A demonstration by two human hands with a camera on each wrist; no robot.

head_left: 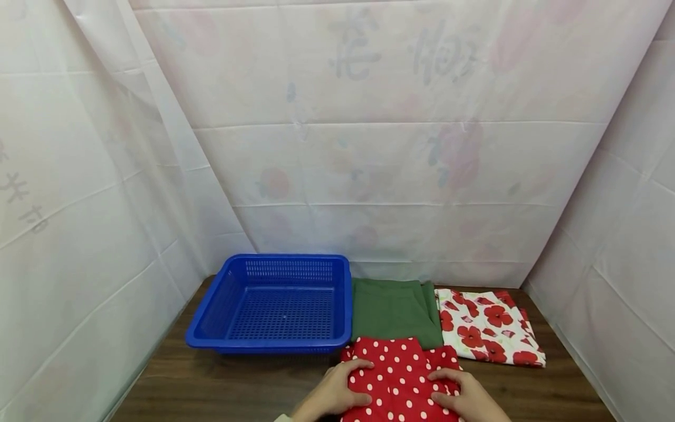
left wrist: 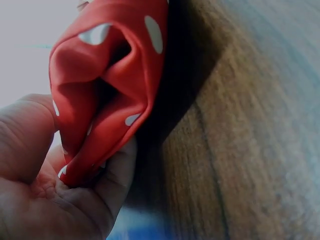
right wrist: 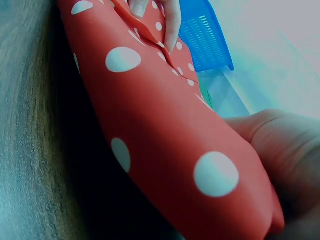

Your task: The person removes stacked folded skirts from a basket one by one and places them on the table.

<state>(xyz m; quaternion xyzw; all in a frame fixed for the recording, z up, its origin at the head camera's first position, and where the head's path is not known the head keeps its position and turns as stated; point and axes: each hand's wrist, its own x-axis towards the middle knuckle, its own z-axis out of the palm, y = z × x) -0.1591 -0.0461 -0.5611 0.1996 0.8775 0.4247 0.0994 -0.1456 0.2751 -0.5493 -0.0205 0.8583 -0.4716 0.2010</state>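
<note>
A folded red cloth with white polka dots (head_left: 392,375) is held between both hands at the front of the table. My left hand (head_left: 340,388) grips its left edge; in the left wrist view the thumb (left wrist: 25,137) lies on one side of the folded layers and the fingers (left wrist: 117,175) on the other. At the opposite edge my right hand (head_left: 466,395) holds the cloth. In the right wrist view that hand (right wrist: 287,150) is partly hidden behind the red fabric (right wrist: 165,130), which hangs over a dark shadow above the wood.
Left of the cloth stands a blue plastic basket (head_left: 192,340) with slotted walls and nothing in it. A folded green cloth (head_left: 392,310) lies beside the basket, and a white cloth with red flowers (head_left: 490,328) is right of that. White curtains (head_left: 369,164) enclose the brown wooden table (head_left: 221,387).
</note>
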